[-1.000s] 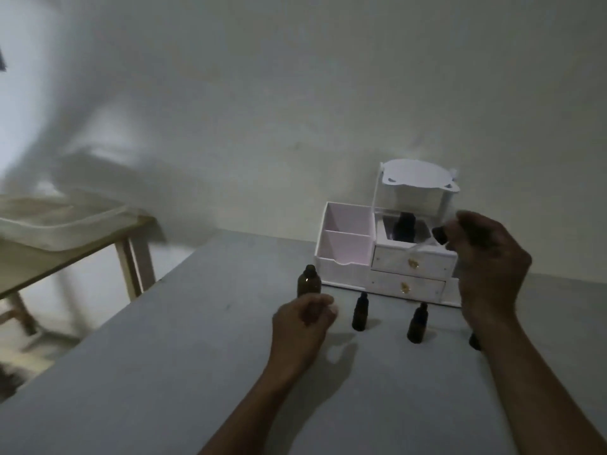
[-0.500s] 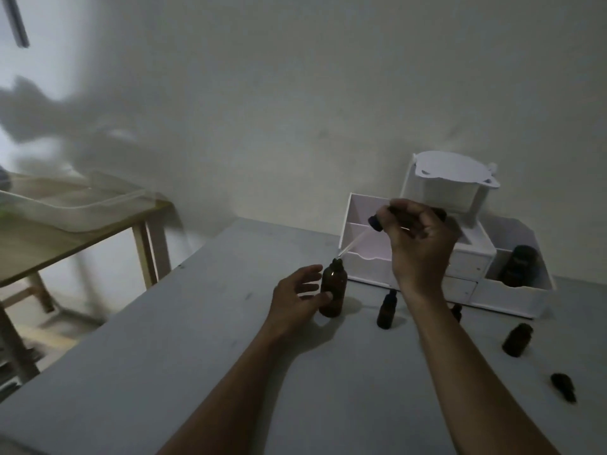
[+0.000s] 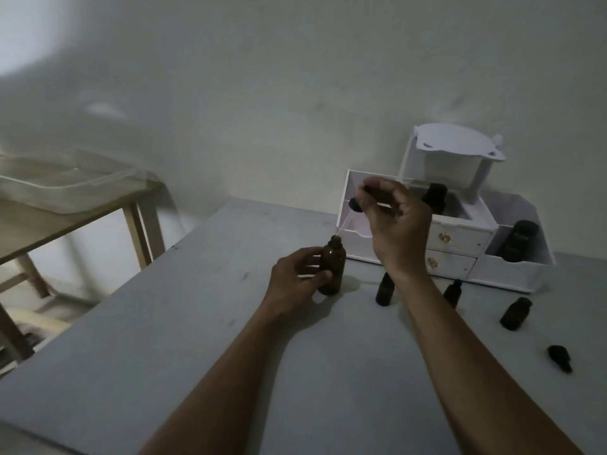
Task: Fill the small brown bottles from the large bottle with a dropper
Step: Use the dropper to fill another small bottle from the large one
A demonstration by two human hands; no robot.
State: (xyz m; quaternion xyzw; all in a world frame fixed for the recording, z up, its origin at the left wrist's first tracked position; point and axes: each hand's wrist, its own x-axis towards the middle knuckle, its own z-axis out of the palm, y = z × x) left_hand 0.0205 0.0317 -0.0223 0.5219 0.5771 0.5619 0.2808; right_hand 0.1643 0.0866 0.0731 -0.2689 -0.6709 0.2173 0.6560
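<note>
Dropper (image 3: 349, 214) is slanting down-left from the right hand (image 3: 395, 221) pinching it, tip nearing the large bottle (image 3: 331, 269) the left hand (image 3: 295, 285) is clasping.

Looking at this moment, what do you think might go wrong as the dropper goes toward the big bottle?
The dropper comes in slanted, its thin tip just above the large bottle's narrow mouth, so it could miss or drip onto the table. The right hand's forearm passes over the small bottles and could knock one. Dim light makes aiming harder.
</note>
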